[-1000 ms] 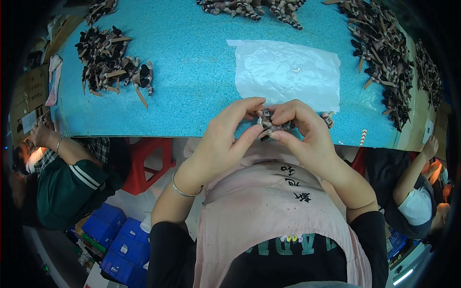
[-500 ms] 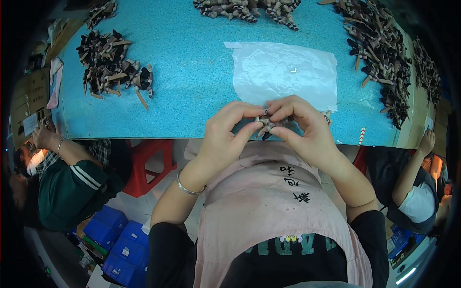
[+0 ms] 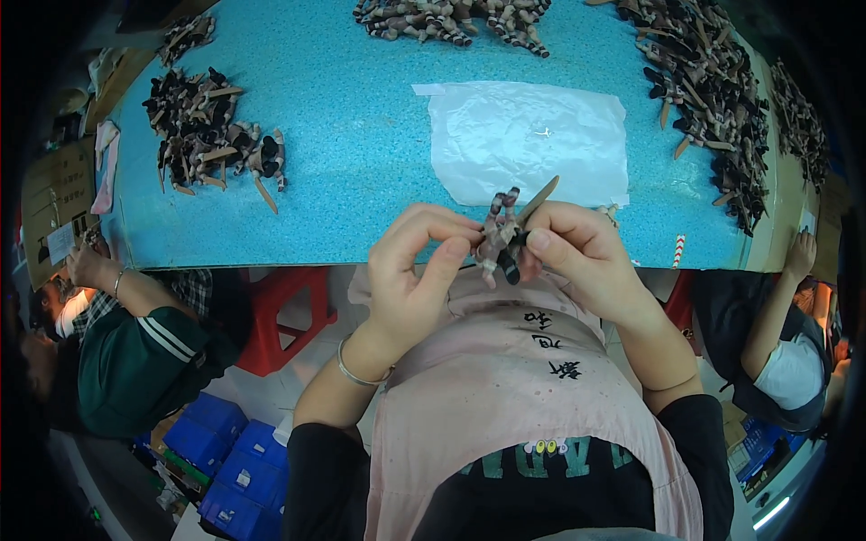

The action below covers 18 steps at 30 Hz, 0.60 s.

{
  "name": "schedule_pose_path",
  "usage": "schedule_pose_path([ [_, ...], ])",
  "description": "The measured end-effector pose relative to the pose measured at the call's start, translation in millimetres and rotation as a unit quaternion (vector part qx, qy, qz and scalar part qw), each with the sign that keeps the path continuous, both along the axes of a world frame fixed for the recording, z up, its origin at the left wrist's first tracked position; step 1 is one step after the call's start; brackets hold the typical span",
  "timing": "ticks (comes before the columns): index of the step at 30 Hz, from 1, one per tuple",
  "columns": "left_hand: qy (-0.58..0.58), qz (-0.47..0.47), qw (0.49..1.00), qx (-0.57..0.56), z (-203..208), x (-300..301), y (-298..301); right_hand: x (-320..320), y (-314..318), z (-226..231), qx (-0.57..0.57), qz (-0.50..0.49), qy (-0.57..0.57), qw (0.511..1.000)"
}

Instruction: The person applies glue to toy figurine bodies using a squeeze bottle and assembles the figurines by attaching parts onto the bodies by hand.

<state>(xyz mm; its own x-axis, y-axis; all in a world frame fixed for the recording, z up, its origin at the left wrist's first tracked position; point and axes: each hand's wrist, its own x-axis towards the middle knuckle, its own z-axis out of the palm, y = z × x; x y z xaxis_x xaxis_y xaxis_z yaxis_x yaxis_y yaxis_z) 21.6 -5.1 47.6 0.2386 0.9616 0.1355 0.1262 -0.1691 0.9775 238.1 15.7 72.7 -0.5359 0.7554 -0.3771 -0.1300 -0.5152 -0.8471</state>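
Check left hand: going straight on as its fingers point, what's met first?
The small striped figure at the left hand's fingertips; beyond it, probably the right hand, though depth is unclear.

Head view: wide fisheye, from above and behind left hand [image 3: 417, 263] and right hand [image 3: 582, 257], facing down.
Range: near.
Table [image 3: 347, 135]: beyond the hands.
Apron [image 3: 505, 397]: this side of them.

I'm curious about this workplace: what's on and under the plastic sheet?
On the plastic sheet is a small bright spot, possibly glare. Beneath is the blue table; anything between them is covered.
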Motion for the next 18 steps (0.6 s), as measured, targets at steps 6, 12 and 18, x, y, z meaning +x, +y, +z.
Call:
schedule_pose_path([
  [6,-0.308,-0.071,0.894,-0.317,10,9,7,2,-1,1,0.064,0.054,-0.020,0.996],
  [12,-0.278,-0.135,0.898,-0.314,8,10,6,6,3,6,0.082,0.090,-0.066,0.990],
  [18,-0.285,-0.020,0.940,-0.189,12,23,2,2,2,1,0.218,0.049,-0.060,0.973],
])
